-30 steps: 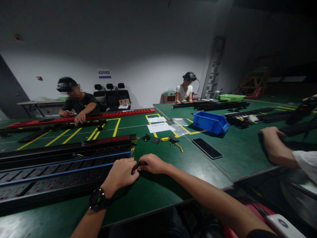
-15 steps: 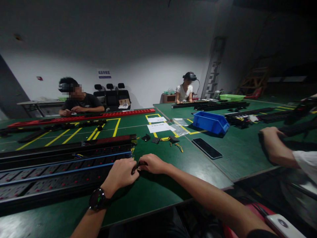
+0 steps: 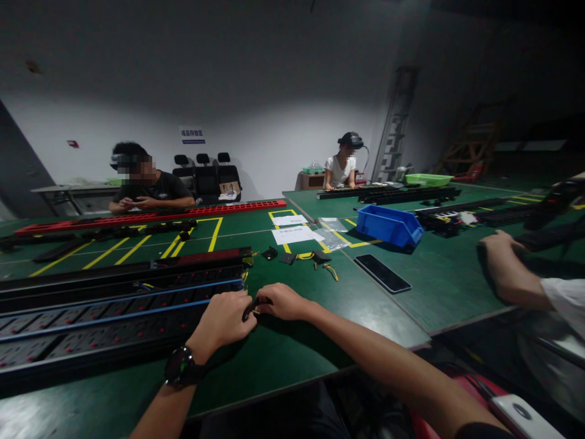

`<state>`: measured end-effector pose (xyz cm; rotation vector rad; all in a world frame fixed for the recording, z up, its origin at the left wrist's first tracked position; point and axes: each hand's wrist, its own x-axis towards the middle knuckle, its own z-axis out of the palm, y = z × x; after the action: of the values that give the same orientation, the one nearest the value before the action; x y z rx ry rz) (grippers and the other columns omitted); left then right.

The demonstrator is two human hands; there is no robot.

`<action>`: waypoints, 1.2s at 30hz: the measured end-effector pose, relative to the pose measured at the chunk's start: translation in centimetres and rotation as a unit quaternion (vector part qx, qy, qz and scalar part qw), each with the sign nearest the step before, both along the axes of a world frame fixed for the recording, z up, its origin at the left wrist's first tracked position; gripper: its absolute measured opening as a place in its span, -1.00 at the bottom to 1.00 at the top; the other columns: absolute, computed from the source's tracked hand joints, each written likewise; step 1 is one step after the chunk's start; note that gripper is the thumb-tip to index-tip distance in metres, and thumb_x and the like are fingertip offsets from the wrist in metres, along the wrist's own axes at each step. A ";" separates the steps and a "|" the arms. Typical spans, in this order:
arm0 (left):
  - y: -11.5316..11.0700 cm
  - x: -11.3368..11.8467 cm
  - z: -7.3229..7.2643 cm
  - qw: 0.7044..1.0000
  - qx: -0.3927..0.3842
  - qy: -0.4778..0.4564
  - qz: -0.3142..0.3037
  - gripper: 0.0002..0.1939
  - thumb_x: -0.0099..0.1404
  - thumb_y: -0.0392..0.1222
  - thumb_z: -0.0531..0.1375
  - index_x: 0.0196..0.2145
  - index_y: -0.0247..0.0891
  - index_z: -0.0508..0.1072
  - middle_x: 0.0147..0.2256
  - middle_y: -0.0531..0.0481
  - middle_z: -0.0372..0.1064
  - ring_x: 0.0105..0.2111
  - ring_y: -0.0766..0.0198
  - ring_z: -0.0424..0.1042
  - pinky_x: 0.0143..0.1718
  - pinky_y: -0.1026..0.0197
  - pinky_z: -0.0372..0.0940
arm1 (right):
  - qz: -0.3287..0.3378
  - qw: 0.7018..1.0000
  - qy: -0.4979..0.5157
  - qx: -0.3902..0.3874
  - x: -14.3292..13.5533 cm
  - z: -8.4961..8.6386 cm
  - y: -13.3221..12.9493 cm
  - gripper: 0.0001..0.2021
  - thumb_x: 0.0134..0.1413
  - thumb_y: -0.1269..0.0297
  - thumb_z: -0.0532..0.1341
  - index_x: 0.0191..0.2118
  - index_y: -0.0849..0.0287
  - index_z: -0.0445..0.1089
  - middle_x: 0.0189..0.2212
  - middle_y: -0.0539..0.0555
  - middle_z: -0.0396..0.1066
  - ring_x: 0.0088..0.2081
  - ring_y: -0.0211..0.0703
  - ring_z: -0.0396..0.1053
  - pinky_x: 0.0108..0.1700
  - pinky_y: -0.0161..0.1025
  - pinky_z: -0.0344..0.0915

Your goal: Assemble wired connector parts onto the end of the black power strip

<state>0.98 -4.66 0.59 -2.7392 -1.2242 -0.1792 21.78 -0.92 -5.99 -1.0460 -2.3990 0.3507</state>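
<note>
My left hand (image 3: pixel 227 318), with a watch on its wrist, is closed at the right end of the black strips. It grips a small dark part (image 3: pixel 250 310), mostly hidden by the fingers. Facing it, my right hand (image 3: pixel 282 301) pinches the same part from the right, where a bit of yellow shows. Left of my hands lie long black socket strips (image 3: pixel 114 326) with red dots and blue edges. Beyond my right hand are small black plates (image 3: pixel 287 258) and yellow wires (image 3: pixel 331 272).
A phone (image 3: pixel 382 273) and a blue bin (image 3: pixel 388 226) stand right of centre. White papers (image 3: pixel 292 235) and a long red rail (image 3: pixel 159 215) lie farther back. A person's hand (image 3: pixel 507 265) is at the right; two people sit across the table.
My hands have barely moved and keep the same hold. Across the table at the left, the person's hands have shifted slightly.
</note>
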 end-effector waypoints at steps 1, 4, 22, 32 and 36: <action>0.0 0.0 0.0 1.000 0.002 0.001 0.000 -0.84 0.29 -0.19 0.13 -0.43 -0.22 0.44 -0.37 -0.07 0.46 -0.36 0.16 0.44 -0.38 0.19 0.11 | -0.001 1.000 0.000 0.000 0.0 0.0 0.0 -0.84 0.22 0.19 0.35 -0.27 0.18 0.50 -0.39 0.01 0.47 -0.38 -0.25 0.32 -0.37 -0.34 0.02; 0.0 0.0 -0.1 1.000 0.004 0.005 0.001 -0.84 0.30 -0.19 0.13 -0.42 -0.22 0.45 -0.36 -0.08 0.47 -0.35 0.16 0.45 -0.38 0.19 0.11 | -0.001 1.000 0.002 -0.001 0.0 -0.1 0.0 -0.86 0.21 0.20 0.35 -0.27 0.17 0.51 -0.38 0.00 0.48 -0.37 -0.25 0.33 -0.37 -0.34 0.02; 0.1 0.0 0.0 1.000 -0.001 0.000 -0.004 -0.83 0.29 -0.17 0.14 -0.44 -0.21 0.43 -0.38 -0.06 0.46 -0.36 0.15 0.45 -0.39 0.17 0.09 | 0.000 1.000 0.003 -0.004 0.0 0.0 0.0 -0.86 0.21 0.21 0.35 -0.27 0.17 0.51 -0.38 0.01 0.49 -0.37 -0.24 0.34 -0.37 -0.35 0.03; 0.1 0.0 -0.1 1.000 0.000 0.001 -0.004 -0.83 0.29 -0.17 0.13 -0.44 -0.22 0.42 -0.38 -0.06 0.47 -0.36 0.15 0.44 -0.41 0.17 0.02 | 0.007 1.000 0.009 0.009 0.0 -0.3 0.2 -0.86 0.21 0.22 0.35 -0.30 0.18 0.49 -0.40 -0.01 0.47 -0.40 -0.26 0.31 -0.38 -0.34 0.00; 0.1 -0.1 -0.1 1.000 0.004 0.004 -0.005 -0.83 0.29 -0.17 0.12 -0.44 -0.22 0.42 -0.37 -0.06 0.47 -0.36 0.15 0.44 -0.41 0.16 0.01 | 0.009 1.000 0.007 0.013 0.0 -0.3 0.2 -0.84 0.22 0.20 0.34 -0.29 0.18 0.49 -0.40 0.00 0.47 -0.39 -0.26 0.31 -0.38 -0.34 0.00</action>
<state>0.93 -4.55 0.50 -2.7368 -1.2055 -0.1741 21.81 -0.67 -6.30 -1.0071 -2.3957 0.3312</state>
